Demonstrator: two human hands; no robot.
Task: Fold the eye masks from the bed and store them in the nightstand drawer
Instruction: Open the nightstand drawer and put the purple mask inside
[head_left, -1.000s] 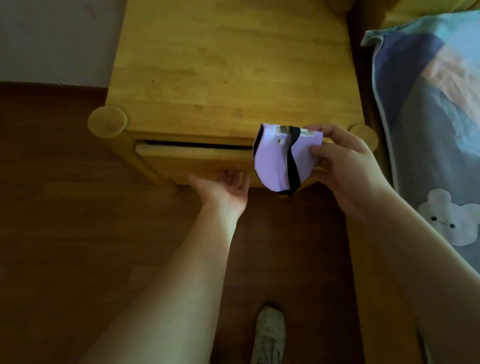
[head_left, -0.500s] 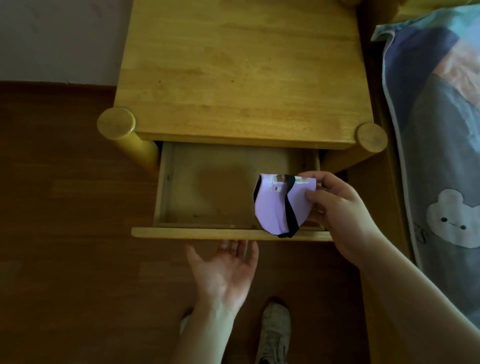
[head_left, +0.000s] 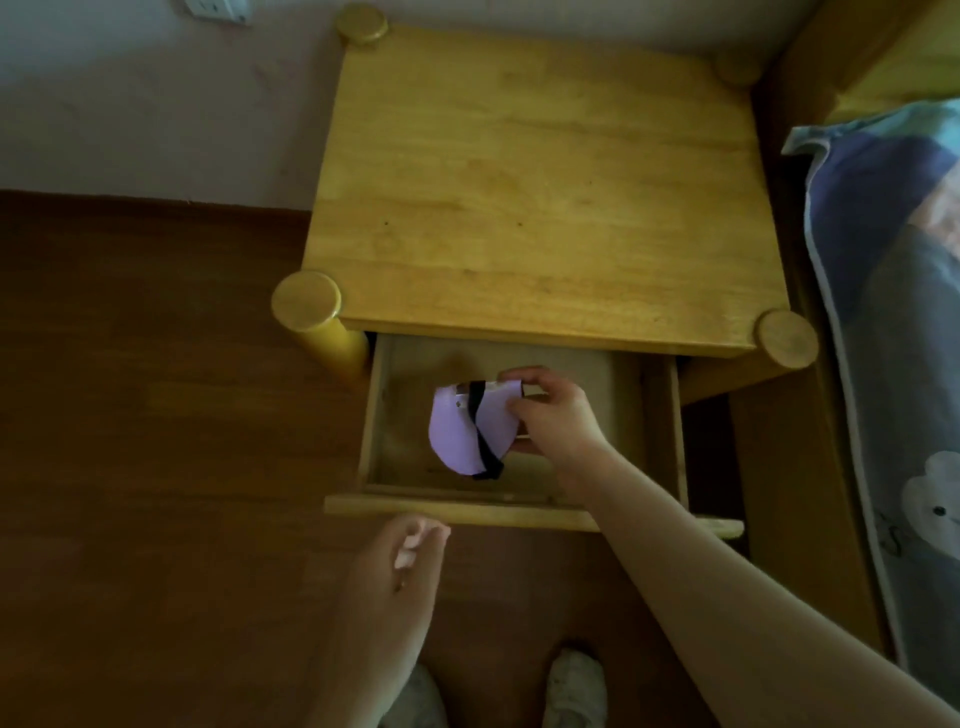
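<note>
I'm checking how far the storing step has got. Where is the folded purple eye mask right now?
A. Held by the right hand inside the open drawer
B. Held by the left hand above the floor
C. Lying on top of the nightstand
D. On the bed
A: the right hand grips the purple eye mask within the pulled-out drawer, while the left hand is empty in front of the drawer.
</note>
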